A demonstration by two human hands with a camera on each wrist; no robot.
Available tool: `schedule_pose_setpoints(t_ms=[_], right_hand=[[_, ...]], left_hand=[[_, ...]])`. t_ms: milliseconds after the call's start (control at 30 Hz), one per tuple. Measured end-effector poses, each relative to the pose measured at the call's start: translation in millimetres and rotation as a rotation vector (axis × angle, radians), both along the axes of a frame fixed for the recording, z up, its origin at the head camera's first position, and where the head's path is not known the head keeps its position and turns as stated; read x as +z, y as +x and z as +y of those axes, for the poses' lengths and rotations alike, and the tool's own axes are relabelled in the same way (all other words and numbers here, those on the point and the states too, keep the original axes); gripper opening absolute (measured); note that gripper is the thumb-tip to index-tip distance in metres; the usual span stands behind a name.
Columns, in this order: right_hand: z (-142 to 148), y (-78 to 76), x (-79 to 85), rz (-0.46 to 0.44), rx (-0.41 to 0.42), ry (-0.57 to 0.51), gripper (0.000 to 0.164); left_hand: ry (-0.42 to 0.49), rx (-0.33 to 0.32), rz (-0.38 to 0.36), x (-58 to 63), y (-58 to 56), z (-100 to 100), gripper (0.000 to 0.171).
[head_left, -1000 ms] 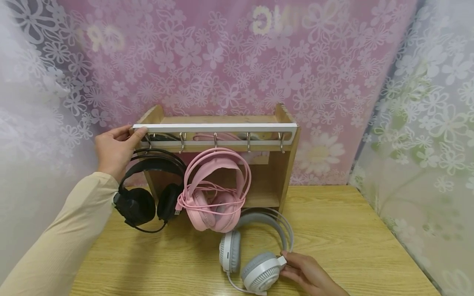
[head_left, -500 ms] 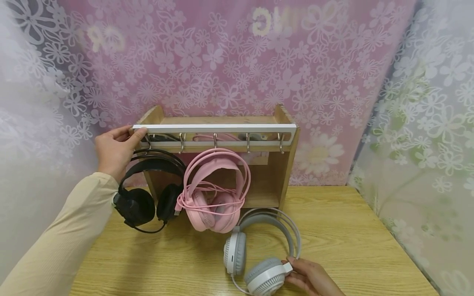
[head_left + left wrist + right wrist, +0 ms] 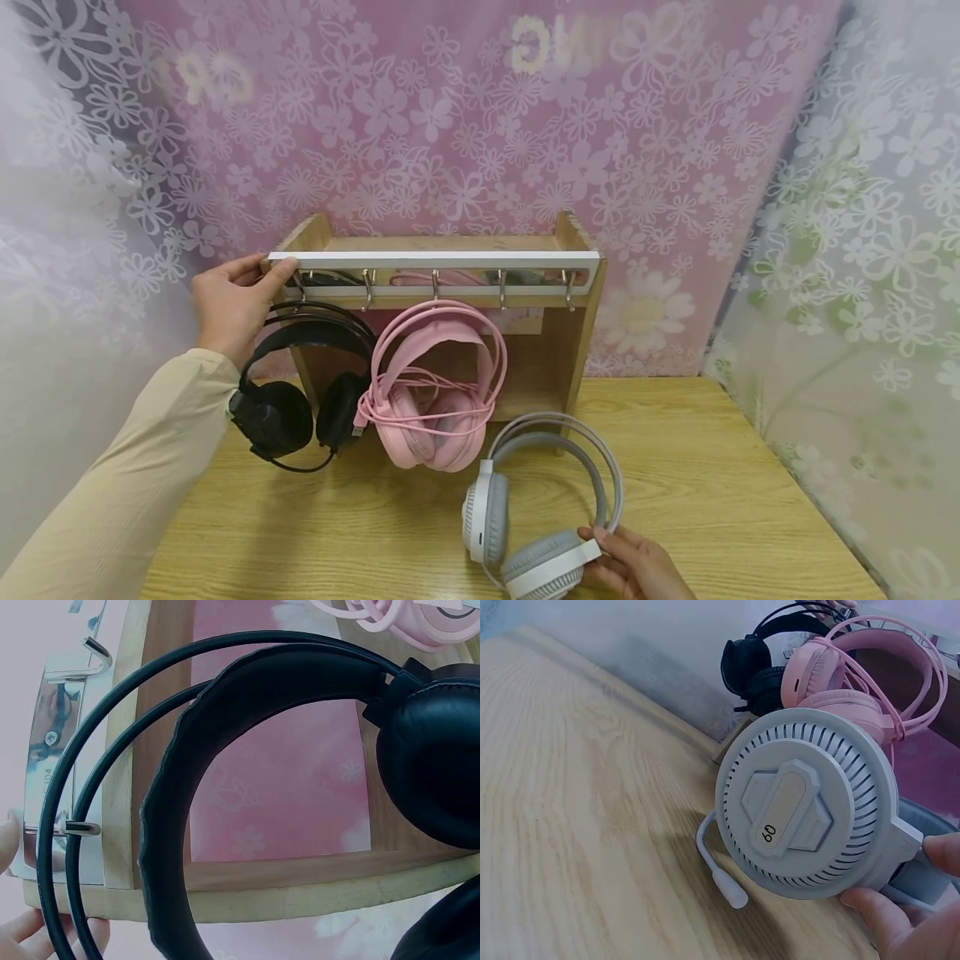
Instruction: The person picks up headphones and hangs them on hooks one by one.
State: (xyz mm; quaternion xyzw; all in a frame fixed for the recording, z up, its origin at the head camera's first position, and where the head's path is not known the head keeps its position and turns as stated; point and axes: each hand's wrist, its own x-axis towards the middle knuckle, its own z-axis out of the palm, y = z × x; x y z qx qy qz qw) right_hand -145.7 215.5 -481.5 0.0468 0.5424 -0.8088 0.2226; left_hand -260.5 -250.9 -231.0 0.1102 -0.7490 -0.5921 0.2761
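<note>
My left hand [image 3: 234, 304] grips the left top corner of a wooden shelf [image 3: 581, 342], thumb over the front of its metal hook rail [image 3: 465, 260] and fingers behind. Black headphones [image 3: 307, 337] hang by their thin bands from the rail's left hook, seen close in the left wrist view. Pink headphones [image 3: 438, 325], wrapped in their own cable, hang from the middle hook. My right hand [image 3: 637, 562] pinches white-and-grey headphones [image 3: 551, 575] where the band meets one ear cup. In the right wrist view, a white microphone boom [image 3: 727, 889] sticks out below that cup.
The shelf stands on a wood-grain table [image 3: 712, 483] against a pink floral curtain [image 3: 465, 108]. A pale floral curtain [image 3: 862, 292] closes off the right side. Metal hooks [image 3: 503, 290] right of the pink headphones hold nothing.
My right hand has shifted slightly right and toward me with the white headphones, and their band has tipped up a little. The left hand and the hanging headphones have stayed put.
</note>
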Motion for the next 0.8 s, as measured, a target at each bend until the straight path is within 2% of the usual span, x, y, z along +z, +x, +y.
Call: schedule_pose_setpoints(t_ms=[133,267,333,467,633,800], right_hand=[[1,-1.0,6.6,0.024,-0.005,0.006,0.056],[1,-0.9,15.3,0.092,-0.035,0.09,0.069],[2,-1.6,20.1,0.123,-0.064,0.138,0.069],[4,-5.3,27.8,0.162,-0.132,0.189,0.055],[10,-7.7,30.0,0.23,-0.184,0.198,0.022],[14,-7.8,33.5,0.288,-0.215,0.22,0.018]], left_hand=[[0.011,-0.007,0.001,0.1,-0.3,0,0.07],[0.011,-0.005,-0.004,0.2,-0.3,0,0.07],[0.01,-0.004,-0.004,0.2,-0.5,1,0.07],[0.013,-0.003,-0.005,0.0,-0.7,0,0.07],[0.018,-0.011,-0.008,0.2,-0.3,0,0.07],[0.019,-0.002,0.001,0.2,-0.5,0,0.069]])
